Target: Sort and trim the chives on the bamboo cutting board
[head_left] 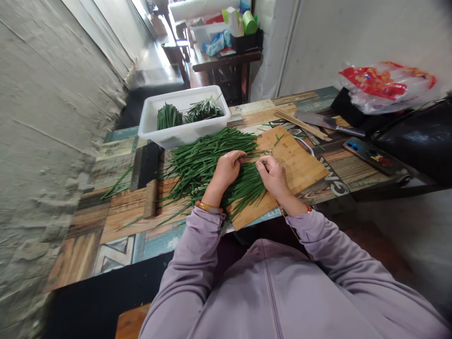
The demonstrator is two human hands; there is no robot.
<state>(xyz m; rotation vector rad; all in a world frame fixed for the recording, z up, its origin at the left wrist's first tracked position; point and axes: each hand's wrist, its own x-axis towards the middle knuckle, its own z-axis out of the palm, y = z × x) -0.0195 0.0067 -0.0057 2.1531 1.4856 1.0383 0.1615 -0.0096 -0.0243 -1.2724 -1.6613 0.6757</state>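
Observation:
A large heap of green garlic chives (201,160) spreads over the table and onto the left part of a wooden cutting board (293,165). My left hand (228,168) is over the heap, its fingers curled and closed near the stalk ends; what they hold is too small to make out. My right hand (273,176) is at the board, thumb and fingers pinched on the ends of a chive bunch (249,183) that fans toward me. Past the heap, a white plastic bin (183,134) holds two bundles of chives.
A cleaver (316,120), wooden skewers (302,125) and a phone (372,155) lie right of the board. Another cleaver, its dark blade (146,165) and wooden handle (150,198) showing, lies left of the heap. A red-and-clear plastic bag (388,84) is at the far right.

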